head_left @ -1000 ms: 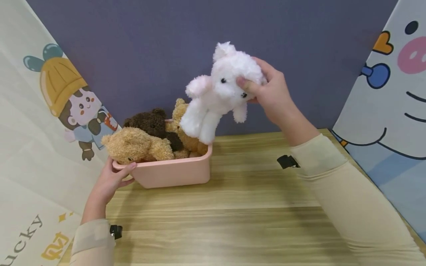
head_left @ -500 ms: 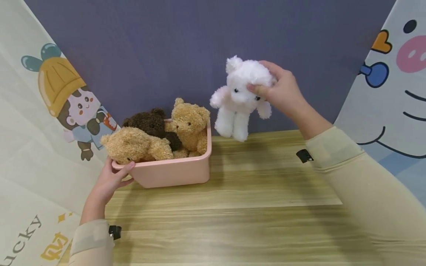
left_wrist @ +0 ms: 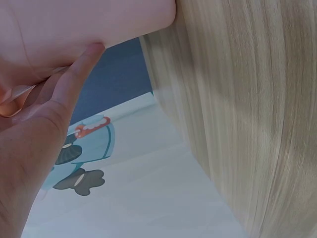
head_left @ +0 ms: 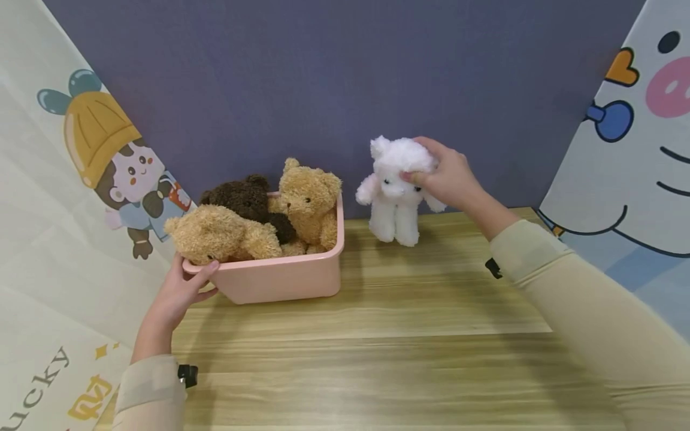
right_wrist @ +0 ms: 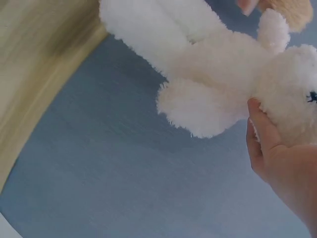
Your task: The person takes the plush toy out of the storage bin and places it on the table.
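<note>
My right hand grips a white plush bear by the side of its head, thumb across the face. The bear hangs upright at the back of the table, right of a pink plastic bin; whether its feet touch the wood I cannot tell. In the right wrist view, my fingers press into the white fur. My left hand holds the bin at its front left corner, thumb over the rim. Inside sit a tan teddy bear lying over the left side, a dark brown one and another tan one.
Under everything is a wood-grain table. A grey-blue panel rises behind it. Printed cloths stand at both sides, with a cartoon child on the left and a pink-nosed face on the right.
The white plush bear has gone from above the bin's right end to the right and then down toward the table, turning upright in my right hand. My left hand and the bin stay put.
</note>
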### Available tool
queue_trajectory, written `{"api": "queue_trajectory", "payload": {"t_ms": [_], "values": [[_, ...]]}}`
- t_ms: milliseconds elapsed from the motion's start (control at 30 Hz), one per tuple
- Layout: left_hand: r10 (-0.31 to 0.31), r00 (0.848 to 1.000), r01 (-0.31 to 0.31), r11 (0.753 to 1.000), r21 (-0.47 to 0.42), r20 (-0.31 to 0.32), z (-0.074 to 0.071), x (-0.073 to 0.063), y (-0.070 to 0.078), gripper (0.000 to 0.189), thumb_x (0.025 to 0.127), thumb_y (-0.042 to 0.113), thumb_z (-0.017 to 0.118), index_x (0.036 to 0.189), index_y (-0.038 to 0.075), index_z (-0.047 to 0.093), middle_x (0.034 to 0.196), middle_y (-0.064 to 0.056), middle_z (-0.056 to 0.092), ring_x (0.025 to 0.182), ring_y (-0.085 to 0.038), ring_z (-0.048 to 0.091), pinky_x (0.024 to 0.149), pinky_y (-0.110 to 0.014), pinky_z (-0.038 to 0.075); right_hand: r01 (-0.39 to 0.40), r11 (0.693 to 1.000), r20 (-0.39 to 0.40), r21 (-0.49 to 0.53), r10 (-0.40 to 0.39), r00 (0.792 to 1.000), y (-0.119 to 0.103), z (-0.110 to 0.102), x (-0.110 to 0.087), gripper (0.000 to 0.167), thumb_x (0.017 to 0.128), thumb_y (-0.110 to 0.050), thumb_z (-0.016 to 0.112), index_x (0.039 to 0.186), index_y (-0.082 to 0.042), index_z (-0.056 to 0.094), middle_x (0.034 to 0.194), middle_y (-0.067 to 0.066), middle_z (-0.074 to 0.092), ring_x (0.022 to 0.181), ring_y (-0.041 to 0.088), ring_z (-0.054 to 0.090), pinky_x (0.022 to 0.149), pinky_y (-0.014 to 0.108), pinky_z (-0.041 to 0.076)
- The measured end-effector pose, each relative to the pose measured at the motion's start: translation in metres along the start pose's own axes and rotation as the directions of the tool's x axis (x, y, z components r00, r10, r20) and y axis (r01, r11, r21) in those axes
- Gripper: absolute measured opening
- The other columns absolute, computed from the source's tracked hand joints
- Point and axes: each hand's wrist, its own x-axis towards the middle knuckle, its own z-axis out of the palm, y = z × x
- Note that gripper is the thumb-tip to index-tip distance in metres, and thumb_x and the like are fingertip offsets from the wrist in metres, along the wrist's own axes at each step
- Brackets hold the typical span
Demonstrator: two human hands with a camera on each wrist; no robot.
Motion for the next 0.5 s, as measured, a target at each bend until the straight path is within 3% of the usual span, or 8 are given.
{"api": "queue_trajectory", "payload": {"t_ms": [267,500], "values": [[-0.011,1.0,0.011,1.0,0.0,-0.011,0.001,0.0,0.002,0.099,0.108,0.047,0.059,0.17,0.028,-0.016,0.177,-0.025,0.001,0.157,-0.052,0.027,0.102,-0.051,0.063,0.008,1.0,0.047,0.0,-0.008,0.999,0.018,0.026,0.002,0.083,0.097,-0.037,0.078,0.168,-0.03,0.034,0.169,0.016,0.043,0.15,0.043,0.046,0.117,0.066,0.049],[-0.002,1.0,0.002,1.0,-0.021,-0.014,0.001,-0.001,0.0,0.098,0.108,0.045,0.059,0.17,0.03,-0.015,0.177,-0.025,0.001,0.156,-0.054,0.029,0.1,-0.049,0.064,0.045,0.999,0.058,0.008,-0.045,0.997,0.024,0.048,-0.001,0.08,0.097,-0.03,0.079,0.166,-0.026,0.038,0.168,0.014,0.044,0.151,0.042,0.045,0.12,0.065,0.047]]}}
